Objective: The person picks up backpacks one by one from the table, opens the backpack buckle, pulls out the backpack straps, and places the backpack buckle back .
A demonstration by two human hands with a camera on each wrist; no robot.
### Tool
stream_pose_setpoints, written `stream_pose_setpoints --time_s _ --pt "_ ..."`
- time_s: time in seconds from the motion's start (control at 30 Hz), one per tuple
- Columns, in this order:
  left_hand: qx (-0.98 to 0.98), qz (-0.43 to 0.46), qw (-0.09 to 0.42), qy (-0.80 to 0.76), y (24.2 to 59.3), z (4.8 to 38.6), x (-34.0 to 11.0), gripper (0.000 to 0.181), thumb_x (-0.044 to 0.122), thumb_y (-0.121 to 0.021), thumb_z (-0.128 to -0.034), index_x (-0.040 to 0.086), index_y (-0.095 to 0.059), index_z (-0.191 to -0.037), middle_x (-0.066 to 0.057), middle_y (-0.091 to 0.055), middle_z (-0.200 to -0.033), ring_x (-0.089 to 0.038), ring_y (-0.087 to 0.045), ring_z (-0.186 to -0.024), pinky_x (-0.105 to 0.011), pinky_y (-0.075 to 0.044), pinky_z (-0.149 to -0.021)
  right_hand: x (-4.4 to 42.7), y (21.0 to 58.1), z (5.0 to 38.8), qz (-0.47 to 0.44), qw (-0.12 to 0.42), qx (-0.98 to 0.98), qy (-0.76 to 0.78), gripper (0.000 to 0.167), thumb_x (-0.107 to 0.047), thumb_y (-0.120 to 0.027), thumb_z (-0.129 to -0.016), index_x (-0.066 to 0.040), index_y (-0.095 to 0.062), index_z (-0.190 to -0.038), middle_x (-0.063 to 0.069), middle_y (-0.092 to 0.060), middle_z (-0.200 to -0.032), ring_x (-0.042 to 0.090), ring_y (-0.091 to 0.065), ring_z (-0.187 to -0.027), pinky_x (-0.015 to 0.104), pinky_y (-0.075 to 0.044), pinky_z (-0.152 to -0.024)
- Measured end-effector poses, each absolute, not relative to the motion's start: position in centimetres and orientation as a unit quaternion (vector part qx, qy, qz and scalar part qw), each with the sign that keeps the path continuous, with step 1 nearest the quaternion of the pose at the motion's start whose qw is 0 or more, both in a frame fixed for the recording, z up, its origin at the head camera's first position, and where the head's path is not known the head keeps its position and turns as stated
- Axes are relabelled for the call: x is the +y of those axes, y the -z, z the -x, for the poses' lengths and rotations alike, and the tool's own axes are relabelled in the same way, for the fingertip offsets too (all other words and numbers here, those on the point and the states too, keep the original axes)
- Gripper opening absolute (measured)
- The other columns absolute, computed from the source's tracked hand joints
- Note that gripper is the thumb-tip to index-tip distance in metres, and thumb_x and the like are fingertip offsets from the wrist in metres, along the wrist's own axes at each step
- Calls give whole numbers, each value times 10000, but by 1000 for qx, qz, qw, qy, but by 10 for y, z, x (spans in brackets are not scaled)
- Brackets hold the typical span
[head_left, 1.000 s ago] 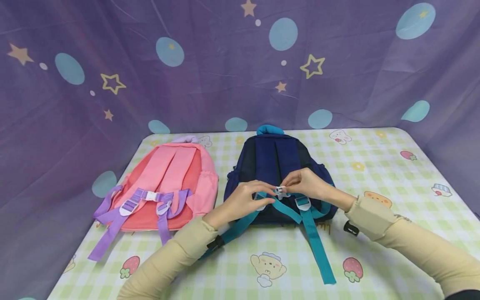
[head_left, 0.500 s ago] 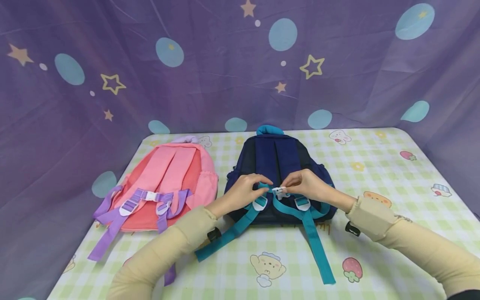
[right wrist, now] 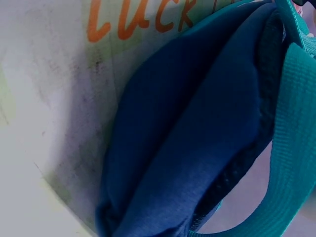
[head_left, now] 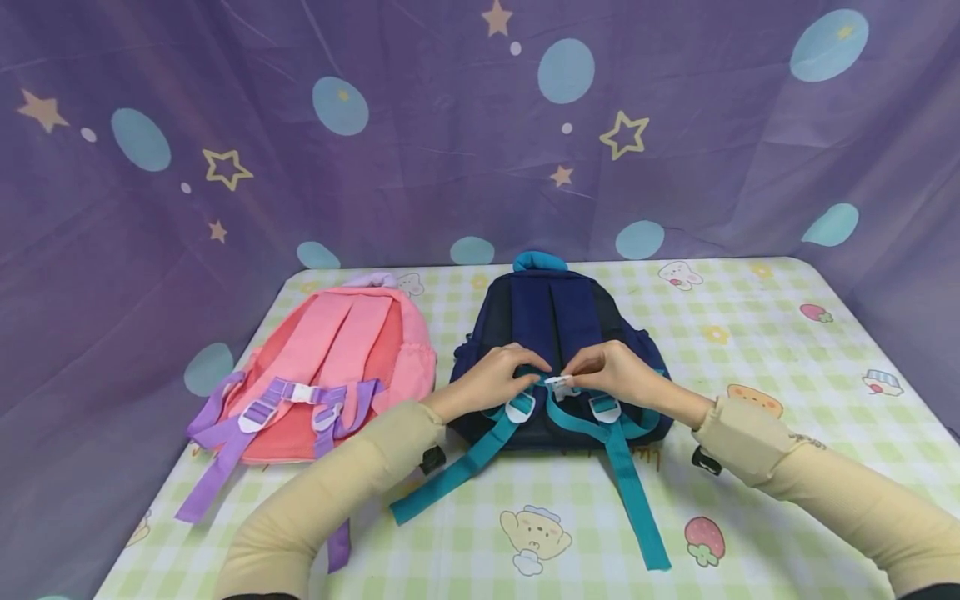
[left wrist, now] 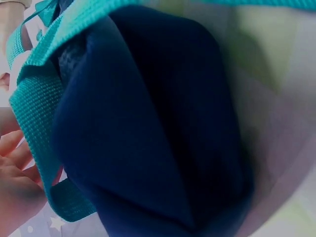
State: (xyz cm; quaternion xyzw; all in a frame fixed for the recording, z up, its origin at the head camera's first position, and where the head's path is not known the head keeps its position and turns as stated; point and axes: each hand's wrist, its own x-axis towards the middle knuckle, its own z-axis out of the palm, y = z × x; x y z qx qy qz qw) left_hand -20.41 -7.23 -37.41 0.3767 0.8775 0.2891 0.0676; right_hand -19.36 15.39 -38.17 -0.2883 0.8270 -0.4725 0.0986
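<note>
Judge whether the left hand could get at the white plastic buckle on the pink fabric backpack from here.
Probably yes: nothing covers the white plastic buckle on the pink fabric backpack, which lies to the left of the left hand, though that hand is occupied at the navy fabric backpack.

One pink backpack (head_left: 414, 375) and one navy backpack (head_left: 531, 312) — two in all — on one counter (head_left: 765, 333). Two carry handles (head_left: 540, 261), two white buckles (head_left: 557, 386) and four white strap adjusters (head_left: 519, 414), split evenly. Two purple strap ends (head_left: 206, 492), two teal strap ends (head_left: 641, 521). Two beige sleeves (head_left: 337, 483), four orange stars (head_left: 497, 18).
</note>
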Motion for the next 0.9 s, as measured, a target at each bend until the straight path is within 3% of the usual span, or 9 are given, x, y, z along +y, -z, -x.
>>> stream_pose_setpoints --time_s 0.27,0.67,0.9 --pt "876 -391 58 -275 378 210 -72 186 73 -611 -913 51 -685 -1081 -73 -678 -1052 -207 -572 -989 -308 -461 -885 154 382 193 286 96 831 468 94 -37 -643 -876 7 -712 -924 116 -705 -888 253 -687 -812 253 -554 -673" --pt "879 -400 48 -254 379 213 -71 116 102 -635 -898 55 -704 -978 -54 -678 -957 -187 -552 -895 -249 -462 -783 152 383 193 309 99 821 471 100 -33 -635 -883 16 -710 -927 133 -701 -892 275 -682 -820 241 -549 -684" --pt "881 -396 47 -253 380 215 -73 114 105 -632 -900 55 -702 -974 -54 -675 -956 -189 -555 -901 -252 -468 -785 151 383 191 310 106 823 465 102 -35 -638 -881 6 -715 -933 111 -705 -895 241 -680 -805 241 -539 -665"
